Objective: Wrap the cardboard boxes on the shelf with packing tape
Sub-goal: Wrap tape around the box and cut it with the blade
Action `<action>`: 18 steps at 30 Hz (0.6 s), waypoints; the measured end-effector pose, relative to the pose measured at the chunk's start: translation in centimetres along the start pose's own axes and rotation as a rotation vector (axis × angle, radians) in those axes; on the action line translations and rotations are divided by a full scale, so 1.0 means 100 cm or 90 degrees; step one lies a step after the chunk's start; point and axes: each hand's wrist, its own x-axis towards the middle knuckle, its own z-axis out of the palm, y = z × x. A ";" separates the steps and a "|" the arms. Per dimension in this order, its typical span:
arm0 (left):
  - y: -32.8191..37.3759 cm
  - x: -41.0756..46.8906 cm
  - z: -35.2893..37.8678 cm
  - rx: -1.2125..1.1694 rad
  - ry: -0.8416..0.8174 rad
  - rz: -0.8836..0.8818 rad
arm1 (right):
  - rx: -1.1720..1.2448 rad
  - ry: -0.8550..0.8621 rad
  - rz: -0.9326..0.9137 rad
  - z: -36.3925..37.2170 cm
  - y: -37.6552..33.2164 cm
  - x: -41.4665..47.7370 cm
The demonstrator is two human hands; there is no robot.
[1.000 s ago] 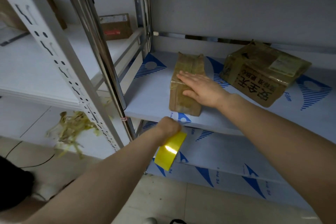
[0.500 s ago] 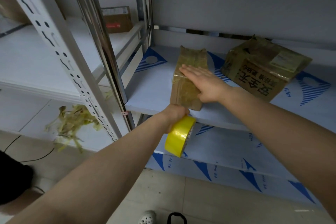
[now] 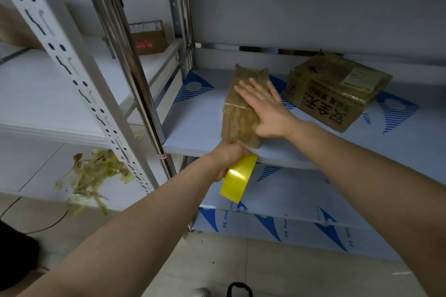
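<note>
A small narrow cardboard box (image 3: 237, 118), covered in shiny tape, lies on the white shelf board (image 3: 193, 128) near its front edge. My right hand (image 3: 265, 108) presses flat on top of it with straight fingers. My left hand (image 3: 229, 154) grips a yellow roll of packing tape (image 3: 237, 177) just below the box's near end, at the shelf's front edge. A bigger taped cardboard box (image 3: 337, 94) with black characters sits tilted at the right back of the same shelf.
A metal upright (image 3: 125, 67) and a perforated white post (image 3: 70, 62) stand to the left. Another brown box (image 3: 148, 37) sits on the neighbouring shelf. Crumpled tape scraps (image 3: 91, 176) lie on a lower left board. More boards run below.
My left hand has raised the tape roll from below the shelf edge up to the near end of the small box. My right hand stays flat on the box.
</note>
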 end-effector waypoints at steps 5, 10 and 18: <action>0.004 0.001 0.014 -0.021 -0.039 0.037 | 0.419 0.320 0.254 0.004 -0.003 -0.065; 0.011 0.002 0.039 -0.032 -0.081 0.061 | 0.611 0.086 0.466 0.019 0.006 -0.109; 0.019 0.000 0.076 -0.057 -0.111 0.081 | 0.469 0.313 0.426 0.025 0.014 -0.133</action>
